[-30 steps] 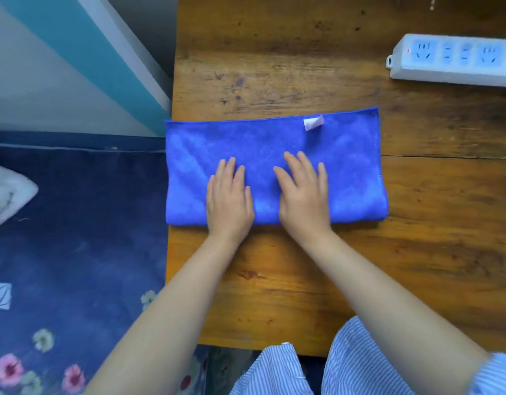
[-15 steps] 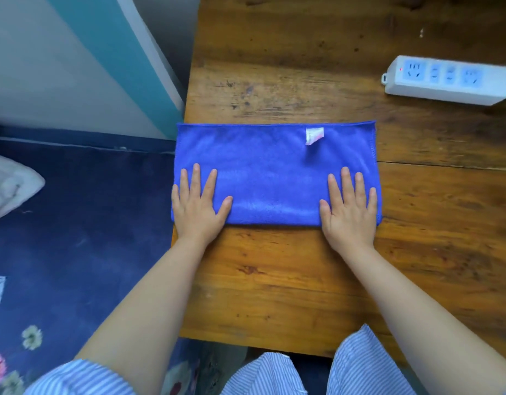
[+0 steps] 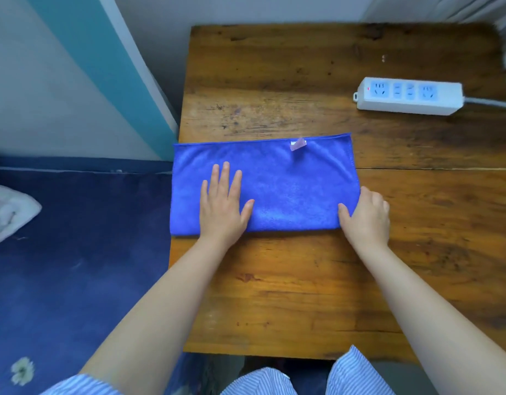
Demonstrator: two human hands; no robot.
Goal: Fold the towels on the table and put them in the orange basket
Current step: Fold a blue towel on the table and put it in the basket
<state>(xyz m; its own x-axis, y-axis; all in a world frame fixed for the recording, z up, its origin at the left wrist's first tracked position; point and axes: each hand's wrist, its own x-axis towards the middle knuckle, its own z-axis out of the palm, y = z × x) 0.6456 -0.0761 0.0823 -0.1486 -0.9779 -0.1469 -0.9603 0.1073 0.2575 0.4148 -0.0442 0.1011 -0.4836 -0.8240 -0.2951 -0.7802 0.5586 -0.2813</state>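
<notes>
Since the frame half a second earlier, the left hand (image 3: 222, 208) has slid inward from the towel's left end toward its left-centre, while the right hand (image 3: 366, 216) has shifted from lying flat on the cloth to curling round its right edge. Blue towel (image 3: 289, 189): folded into a long rectangle, lying flat on the wooden table (image 3: 303, 295) near the table's left edge, its long side running left to right; its left end just overhangs that edge. A small pale tag (image 3: 298, 144) sits at the far hem, right of centre. Left hand: palm down on the towel, fingers straight and slightly spread, thumb angled out to the right, pressing the cloth and gripping nothing; the wrist crosses the towel's near edge. Right hand: at the near right corner of the towel, thumb lying on top of the cloth and the fingers bent over the right-hand edge, so that the hand pinches that end; the fingertips are tucked out of sight. Between the two hands lies a bare stretch of towel. White power strip (image 3: 408, 95): on the far right of the table, well apart from the towel, its grey cable (image 3: 491, 103) leading off the right border. Dark blue floral carpet (image 3: 75, 252) shows to the left of the table, and striped sleeves (image 3: 83, 384) at the lower border
</notes>
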